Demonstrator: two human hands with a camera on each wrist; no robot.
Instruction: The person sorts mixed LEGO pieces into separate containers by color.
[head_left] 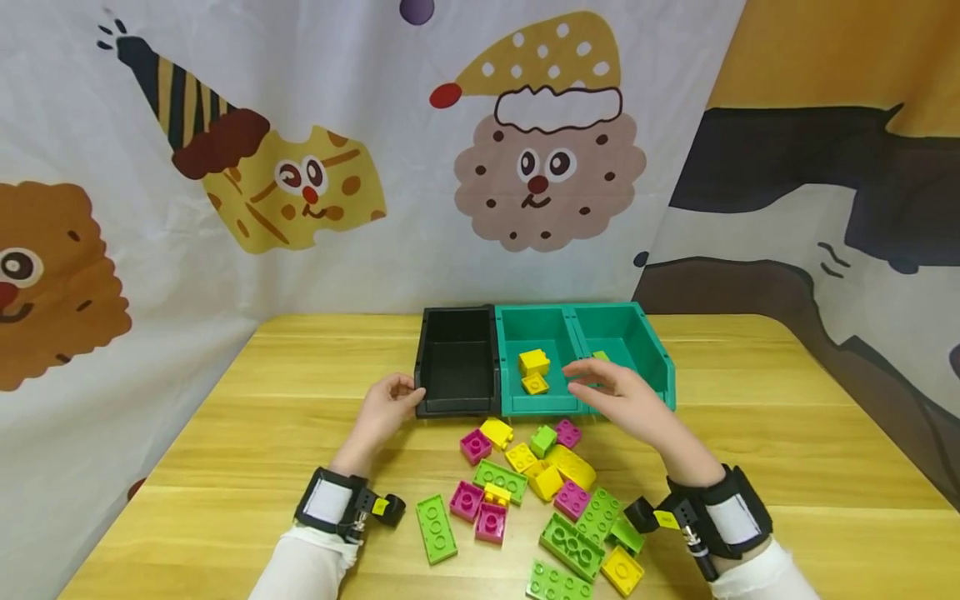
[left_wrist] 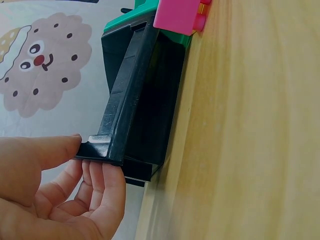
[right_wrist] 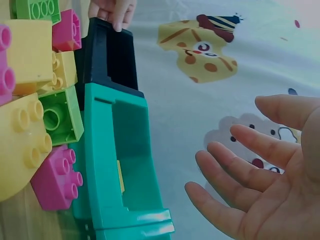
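My left hand (head_left: 386, 408) pinches the front left corner of a black bin (head_left: 459, 367), thumb on one side of the rim and fingers on the other, as the left wrist view shows. Nothing lies inside that bin. My right hand (head_left: 622, 402) hovers over the two joined green bins, fingers spread and holding nothing. The middle green bin (head_left: 551, 327) contains a yellow block (head_left: 534, 362) and a smaller yellow block (head_left: 535, 384). In the right green bin (head_left: 622, 329), partly behind my hand, a yellow-green piece (head_left: 601, 356) shows.
Loose building blocks lie in front of the bins: several pink ones such as this pink block (head_left: 491, 523), green ones like this long green block (head_left: 437, 529), and yellow ones including a curved yellow block (head_left: 572, 467). A printed cloth (head_left: 360, 275) hangs behind the wooden table (head_left: 300, 383).
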